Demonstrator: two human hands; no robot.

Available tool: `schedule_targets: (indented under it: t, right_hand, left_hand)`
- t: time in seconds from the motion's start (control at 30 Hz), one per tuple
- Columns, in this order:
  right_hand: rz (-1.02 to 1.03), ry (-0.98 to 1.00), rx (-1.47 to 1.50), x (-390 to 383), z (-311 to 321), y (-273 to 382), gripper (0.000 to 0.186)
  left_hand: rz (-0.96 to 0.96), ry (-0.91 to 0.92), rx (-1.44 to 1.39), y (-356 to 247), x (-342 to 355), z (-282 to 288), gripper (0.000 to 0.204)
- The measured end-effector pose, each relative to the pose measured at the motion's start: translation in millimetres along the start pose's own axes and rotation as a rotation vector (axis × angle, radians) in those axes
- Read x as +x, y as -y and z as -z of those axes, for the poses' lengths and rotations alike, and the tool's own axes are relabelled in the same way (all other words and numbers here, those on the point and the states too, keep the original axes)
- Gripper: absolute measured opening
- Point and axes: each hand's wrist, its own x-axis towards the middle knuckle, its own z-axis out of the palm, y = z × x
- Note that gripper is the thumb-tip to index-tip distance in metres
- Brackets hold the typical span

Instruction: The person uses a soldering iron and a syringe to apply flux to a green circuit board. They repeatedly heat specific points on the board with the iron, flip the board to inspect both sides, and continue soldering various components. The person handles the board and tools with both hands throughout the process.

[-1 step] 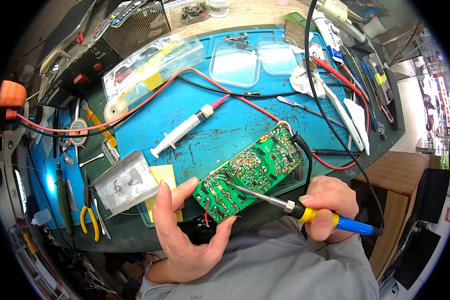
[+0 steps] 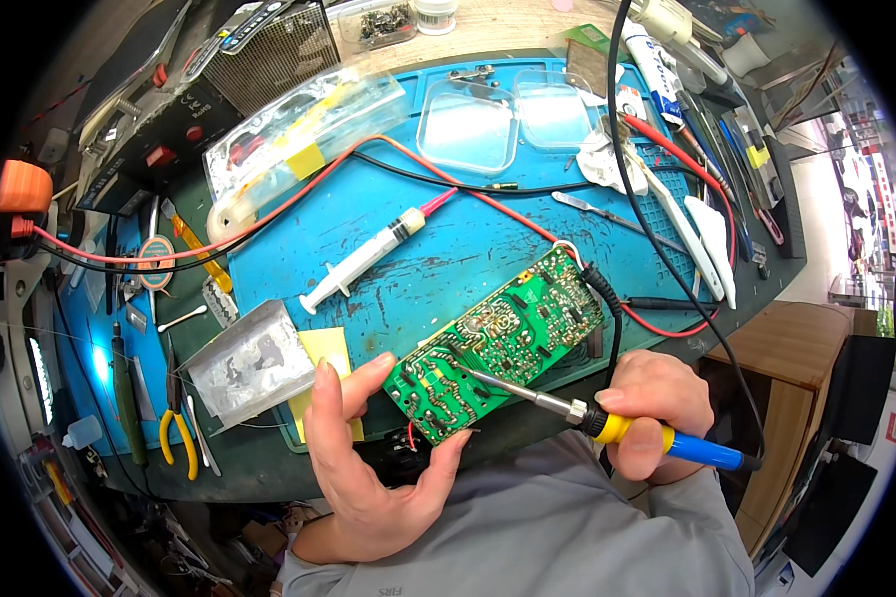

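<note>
A green circuit board [image 2: 513,323], solder side up, lies tilted at the near edge of the blue mat. My left hand [image 2: 378,468] grips its left end between thumb and fingers. In my right hand [image 2: 657,408] is a soldering iron [image 2: 707,450] with a yellow and blue handle, its tip at the left-middle part of the board. Whether the tip touches the board I cannot tell. A black cable [image 2: 604,289] leaves the board's right end, and a small red wire shows under its left end. Just beyond the board lies a syringe [image 2: 368,259] with a pink tip.
Left of the board stand a metal tray [image 2: 244,363], yellow paper [image 2: 326,360] and yellow-handled pliers [image 2: 177,438]. Red and black leads [image 2: 299,207] cross the blue mat [image 2: 488,244]. Clear plastic lids [image 2: 466,124] lie at the back. A white brush-like tool [image 2: 689,234] rests at the right.
</note>
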Motion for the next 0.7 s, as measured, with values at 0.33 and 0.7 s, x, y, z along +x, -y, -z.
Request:
schedule_targets:
  t: [0.33,0.7]
  right_hand:
    - [-0.015,0.003,0.013,0.9,-0.1,-1.1,0.014]
    - [-0.034,-0.006,-0.007,0.8,-1.1,1.3,0.014]
  left_hand:
    - [-0.009,-0.002,-0.005,0.7,0.5,-0.6,0.112]
    - [-0.006,-0.004,0.002,-0.3,1.3,0.1,0.112]
